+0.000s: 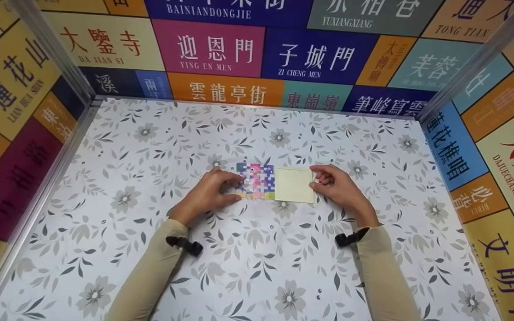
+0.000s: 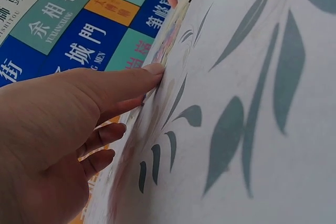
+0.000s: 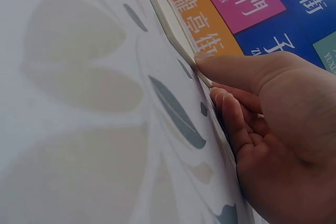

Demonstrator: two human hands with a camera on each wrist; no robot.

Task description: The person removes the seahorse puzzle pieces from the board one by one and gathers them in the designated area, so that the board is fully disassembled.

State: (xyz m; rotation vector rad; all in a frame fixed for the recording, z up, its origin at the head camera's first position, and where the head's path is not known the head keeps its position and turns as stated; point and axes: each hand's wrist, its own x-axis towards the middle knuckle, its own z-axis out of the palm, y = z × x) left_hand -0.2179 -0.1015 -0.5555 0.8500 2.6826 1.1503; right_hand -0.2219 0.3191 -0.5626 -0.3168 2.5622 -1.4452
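Note:
A small assembled jigsaw puzzle [image 1: 261,180], mostly blue and pink with a strip of yellow and green, lies on the table. Directly to its right is a square cream puzzle tray [image 1: 295,185] with a thin raised rim. My left hand [image 1: 210,191] touches the puzzle's left side with thumb and index finger, spread apart. In the left wrist view its thumb [image 2: 139,80] reaches the puzzle's edge. My right hand [image 1: 339,187] holds the tray's right edge between thumb and index finger, other fingers curled. The tray's rim [image 3: 170,30] shows edge-on in the right wrist view.
The table [image 1: 185,276] wears a white cover printed with grey leaves and flowers. Colourful panels with printed characters [image 1: 214,51] stand along the back and both sides, joined by clear corner posts. Each wrist carries a black camera strap [image 1: 184,244].

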